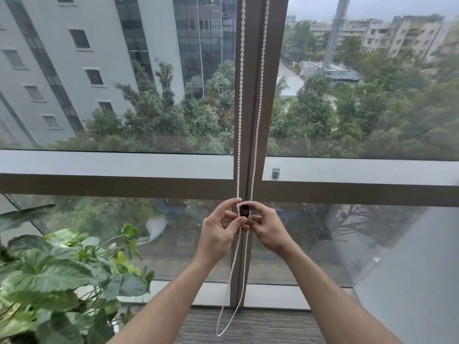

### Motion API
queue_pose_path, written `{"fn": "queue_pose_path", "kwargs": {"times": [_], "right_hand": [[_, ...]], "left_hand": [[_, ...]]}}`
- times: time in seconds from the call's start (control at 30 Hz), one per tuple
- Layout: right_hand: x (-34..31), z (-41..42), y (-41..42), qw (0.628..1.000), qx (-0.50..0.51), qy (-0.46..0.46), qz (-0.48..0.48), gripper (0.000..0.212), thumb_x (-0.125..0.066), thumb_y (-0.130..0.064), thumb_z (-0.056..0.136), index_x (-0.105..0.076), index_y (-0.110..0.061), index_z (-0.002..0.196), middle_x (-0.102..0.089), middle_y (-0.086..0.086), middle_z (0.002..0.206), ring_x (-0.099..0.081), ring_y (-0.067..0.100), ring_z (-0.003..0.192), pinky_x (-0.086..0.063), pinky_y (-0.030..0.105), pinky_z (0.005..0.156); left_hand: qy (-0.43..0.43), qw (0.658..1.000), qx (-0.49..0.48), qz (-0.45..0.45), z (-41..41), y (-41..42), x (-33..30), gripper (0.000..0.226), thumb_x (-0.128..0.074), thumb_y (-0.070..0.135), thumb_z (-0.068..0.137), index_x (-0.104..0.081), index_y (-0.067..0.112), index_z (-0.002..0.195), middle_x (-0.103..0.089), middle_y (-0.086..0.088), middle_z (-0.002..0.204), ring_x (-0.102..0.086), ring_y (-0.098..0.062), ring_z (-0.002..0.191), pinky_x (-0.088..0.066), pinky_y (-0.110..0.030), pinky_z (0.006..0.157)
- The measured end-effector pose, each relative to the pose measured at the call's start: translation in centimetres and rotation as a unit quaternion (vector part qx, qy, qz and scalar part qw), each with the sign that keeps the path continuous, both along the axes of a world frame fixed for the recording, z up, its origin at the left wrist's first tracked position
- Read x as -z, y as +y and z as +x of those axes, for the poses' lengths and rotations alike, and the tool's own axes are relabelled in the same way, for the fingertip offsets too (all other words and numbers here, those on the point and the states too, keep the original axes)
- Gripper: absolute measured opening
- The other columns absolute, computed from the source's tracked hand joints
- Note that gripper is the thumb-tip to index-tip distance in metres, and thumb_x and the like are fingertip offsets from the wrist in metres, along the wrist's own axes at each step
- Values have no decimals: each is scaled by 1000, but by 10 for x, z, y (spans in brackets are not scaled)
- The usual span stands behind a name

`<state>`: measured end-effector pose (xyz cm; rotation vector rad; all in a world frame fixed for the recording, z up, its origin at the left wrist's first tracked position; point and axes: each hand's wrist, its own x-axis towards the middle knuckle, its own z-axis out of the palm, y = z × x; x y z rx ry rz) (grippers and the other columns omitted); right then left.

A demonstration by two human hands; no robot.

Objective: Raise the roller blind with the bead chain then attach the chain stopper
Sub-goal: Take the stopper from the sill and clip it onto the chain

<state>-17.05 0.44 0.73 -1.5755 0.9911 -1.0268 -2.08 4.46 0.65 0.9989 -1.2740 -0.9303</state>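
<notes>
From the head camera there are two hands, one looped white plastic bead chain (239,120) with two strands, and one small dark round chain stopper (244,210). The two strands hang side by side down the brown vertical window mullion (253,70), run between the hands, and join below in a slack loop whose bottom lies just above the grey carpeted floor (248,326).

The left hand (219,234) has its fingers curled, thumb and fingertips pinching the left strand just beside the stopper. The right hand (267,228) has its fingers curled round the stopper, holding it against the chain at the height just under the broad horizontal window rail (99,175). The two grips nearly touch each other in front of the mullion.

One small silver cylindrical knob (276,172) stands on the rail to the right of the mullion, well apart from the hands. One leafy green potted plant (62,274) fills the lower left, its nearest leaves close to the left forearm; its pot is out of view. To the right of the right forearm there is open room as far as the angled grey wall (417,281). Glass panes close the space directly behind the chain.
</notes>
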Motion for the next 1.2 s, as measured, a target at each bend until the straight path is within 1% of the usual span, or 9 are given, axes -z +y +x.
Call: {"fn": "queue_pose_path", "kwargs": {"times": [0.17,0.37,0.5,0.57,0.67,0.77,0.83,1.0,1.2], "right_hand": [[-3,2,2,1000,4,-23,7,31,-67,7,88,-64,-6,116,-68,0,92,-66,10,73,-55,27,68],[-1,9,3,999,-6,-40,16,35,-61,11,90,-61,-9,119,-69,30,110,-68,50,98,-56,57,87],[-1,12,2,999,-6,-41,11,35,-57,14,90,-62,-6,118,-70,22,110,-69,39,92,-55,54,85],[-1,12,2,999,-7,-42,10,35,-57,15,90,-61,-1,121,-70,21,109,-70,41,93,-56,53,84],[-3,12,4,999,-8,-44,0,34,-59,15,89,-62,-3,118,-72,15,104,-72,29,88,-60,40,81],[-5,12,5,999,-9,-48,-11,34,-59,15,89,-63,-3,117,-73,12,105,-74,28,93,-59,38,86],[-5,12,6,999,-9,-49,-18,35,-59,15,88,-64,-3,118,-74,12,105,-73,32,95,-59,38,85],[-9,13,12,998,3,-61,-24,36,-65,4,84,-67,-22,109,-77,-8,102,-75,18,90,-57,25,76],[-3,9,9,997,21,-70,-15,26,-72,-3,86,-65,-21,104,-73,10,107,-75,28,91,-59,36,79]], "left_hand": [[-31,999,15,-5,6,1,0,44,-75,10,85,-65,37,119,-74,-9,78,-76,-25,70,-61,-34,70],[-48,999,10,2,6,-2,-3,44,-78,15,82,-66,41,115,-72,-8,72,-69,-24,59,-61,-40,63],[-57,998,10,8,9,-5,-4,41,-77,21,81,-66,38,116,-71,-15,69,-70,-32,60,-61,-53,66],[-65,998,11,8,10,-5,-6,40,-77,23,80,-66,38,116,-70,-16,70,-69,-36,61,-61,-53,67],[-105,994,-1,-8,11,-4,-9,39,-78,26,81,-66,41,114,-67,-13,69,-62,-35,60,-58,-43,62],[-142,989,-23,-33,13,-5,-11,38,-80,27,80,-68,40,113,-60,2,71,-53,-10,58,-48,-23,58],[-147,987,-35,-46,14,-6,-13,38,-82,23,78,-69,38,111,-55,3,78,-53,-5,63,-49,-22,61],[-143,987,-28,-70,14,-6,-16,44,-82,24,78,-65,49,109,-64,5,104,-64,-12,94,-59,-30,75],[-99,995,-10,-31,12,-6,-17,45,-82,19,79,-65,50,106,-68,4,112,-66,-8,99,-57,-22,73]]}}
